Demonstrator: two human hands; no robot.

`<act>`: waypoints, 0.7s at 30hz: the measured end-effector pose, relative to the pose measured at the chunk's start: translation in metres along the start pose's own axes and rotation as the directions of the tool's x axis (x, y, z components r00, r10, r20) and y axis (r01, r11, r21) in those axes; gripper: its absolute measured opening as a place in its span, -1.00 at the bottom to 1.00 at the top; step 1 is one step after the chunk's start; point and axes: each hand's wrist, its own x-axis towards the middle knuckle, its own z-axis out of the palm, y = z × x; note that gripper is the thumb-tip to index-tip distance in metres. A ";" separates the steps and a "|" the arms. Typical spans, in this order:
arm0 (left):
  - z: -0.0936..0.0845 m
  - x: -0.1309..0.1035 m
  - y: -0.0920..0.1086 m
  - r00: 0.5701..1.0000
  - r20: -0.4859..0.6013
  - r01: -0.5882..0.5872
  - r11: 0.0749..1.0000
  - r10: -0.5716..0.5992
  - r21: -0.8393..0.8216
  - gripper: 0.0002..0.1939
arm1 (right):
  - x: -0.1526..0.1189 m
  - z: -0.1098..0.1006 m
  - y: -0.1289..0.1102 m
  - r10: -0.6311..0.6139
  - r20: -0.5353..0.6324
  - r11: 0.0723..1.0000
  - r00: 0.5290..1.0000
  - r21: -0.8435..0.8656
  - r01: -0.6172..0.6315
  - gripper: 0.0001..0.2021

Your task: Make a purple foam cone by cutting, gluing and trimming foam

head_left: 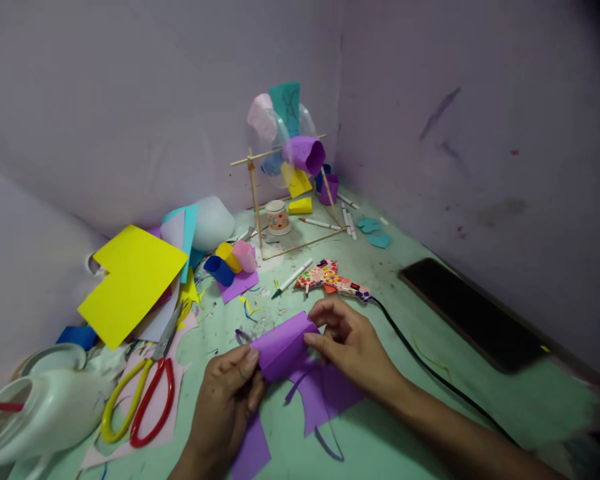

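Corner: lilac walls [155,80] meet behind a pale green tabletop [390,453] littered with scraps.
Purple sheet: the curled purple piece [285,347] is held between both hands, above purple offcuts [325,403].
Left hand: fingers curled in, the left hand [230,387] pinches the piece's left end.
Right hand: thumb and fingertips nearly together, the right hand [350,343] grips its right end.
Just beyond: a flower-patterned glue gun [333,280] and a green-tipped marker [293,277].
Crowding the right: the gun's black cord [415,350] runs beside the right forearm; farther out lies a dark phone [473,313].
Crowding the left: red-and-yellow-handled scissors [166,400], a notched yellow sheet [135,280] and a tipped white jug [65,413].
Small cups: blue [219,270], yellow and pink, bunched together.
Back: a stick frame [255,200] bears a wheel with coloured cups.
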 end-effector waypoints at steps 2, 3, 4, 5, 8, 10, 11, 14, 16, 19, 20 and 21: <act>0.001 0.000 0.001 1.000 -0.013 -0.009 1.000 0.009 0.030 -0.70 | -0.003 -0.001 0.003 -0.112 -0.016 0.978 0.994 -0.179 0.107 -0.73; 0.001 0.000 0.001 1.000 -0.018 -0.008 0.999 0.009 0.048 -0.72 | -0.004 -0.001 0.004 -0.189 -0.017 0.945 0.982 -0.277 0.177 -0.71; 0.001 0.000 0.001 1.000 -0.021 -0.007 0.998 0.009 0.065 -0.73 | -0.004 -0.002 0.005 -0.270 -0.012 0.900 0.963 -0.360 0.247 -0.70; 0.001 0.000 0.001 1.000 -0.020 -0.006 0.997 0.007 0.083 -0.73 | -0.005 -0.003 0.005 -0.344 -0.002 0.855 0.939 -0.414 0.312 -0.69; 0.001 -0.002 0.000 1.000 -0.005 -0.021 0.989 0.021 0.147 -0.67 | -0.004 -0.004 0.004 -0.437 0.042 0.817 0.899 -0.399 0.416 -0.58; 0.001 -0.006 0.000 0.999 0.013 -0.044 0.980 0.043 0.196 -0.64 | -0.003 -0.004 0.002 -0.358 0.135 0.873 0.924 -0.302 0.382 -0.51; 0.001 -0.008 0.001 0.998 0.023 -0.054 0.974 0.051 0.220 -0.63 | -0.003 -0.003 0.002 -0.281 0.190 0.911 0.941 -0.254 0.324 -0.53; 0.001 -0.015 0.006 0.973 -0.088 -0.184 0.951 0.212 0.247 -0.69 | -0.001 -0.002 0.004 -0.049 0.209 0.989 0.977 -0.123 0.076 -0.67; 0.000 -0.016 0.008 0.895 -0.222 -0.333 0.911 0.387 0.244 -0.81 | 0.001 0.000 0.005 0.056 0.128 0.995 0.990 0.081 -0.067 -0.69; -0.003 -0.013 0.009 0.890 -0.133 -0.396 0.884 0.437 0.249 -0.43 | 0.004 0.009 0.003 0.164 0.156 0.859 0.974 0.462 -0.218 -0.62; -0.004 -0.011 0.008 0.912 -0.036 -0.384 0.881 0.409 0.276 -0.28 | 0.004 0.014 0.001 0.189 0.221 0.800 0.957 0.530 -0.281 -0.59; -0.005 -0.010 0.008 0.921 0.057 -0.383 0.868 0.385 0.316 -0.16 | 0.004 0.020 -0.001 0.210 0.299 0.757 0.931 0.553 -0.349 -0.58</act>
